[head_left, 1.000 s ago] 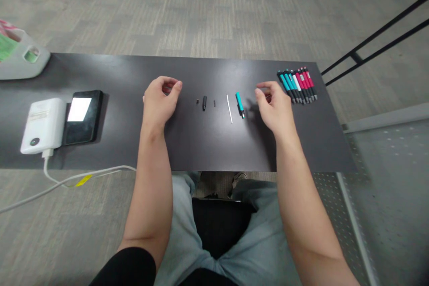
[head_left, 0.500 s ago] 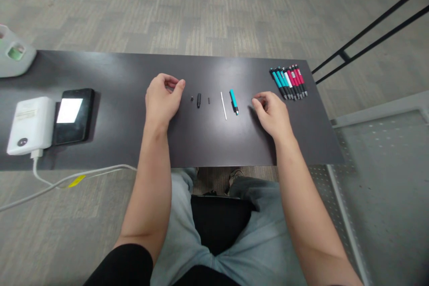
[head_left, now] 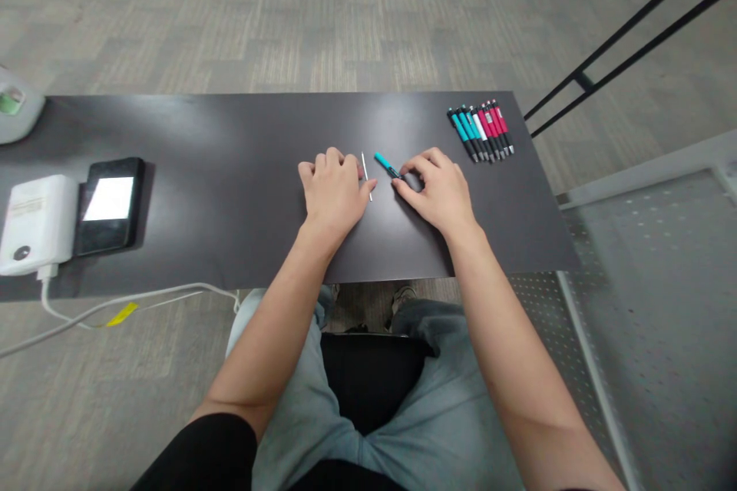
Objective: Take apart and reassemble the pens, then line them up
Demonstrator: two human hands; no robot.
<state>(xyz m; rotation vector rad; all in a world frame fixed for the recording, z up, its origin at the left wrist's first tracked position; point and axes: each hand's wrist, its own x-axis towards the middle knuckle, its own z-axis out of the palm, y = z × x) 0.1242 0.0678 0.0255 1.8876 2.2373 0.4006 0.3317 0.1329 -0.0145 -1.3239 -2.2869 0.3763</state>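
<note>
My right hand has its thumb and index finger closed on the clip end of a turquoise pen barrel, which lies slanted at the table surface. My left hand reaches over the table with its fingers apart, palm down. Its thumb and index finger are on either side of a thin silver pen refill; whether they touch it, I cannot tell. The small black pen parts are hidden under my left hand.
At the far right of the dark table lies a row of several turquoise, white and pink pens. On the left are a black phone and a white power bank with a cable. A whitish container stands at the left edge.
My left hand has moved right, over the small black parts and to the refill. My right hand has moved left and taken hold of the turquoise barrel, which has turned more slanted.
</note>
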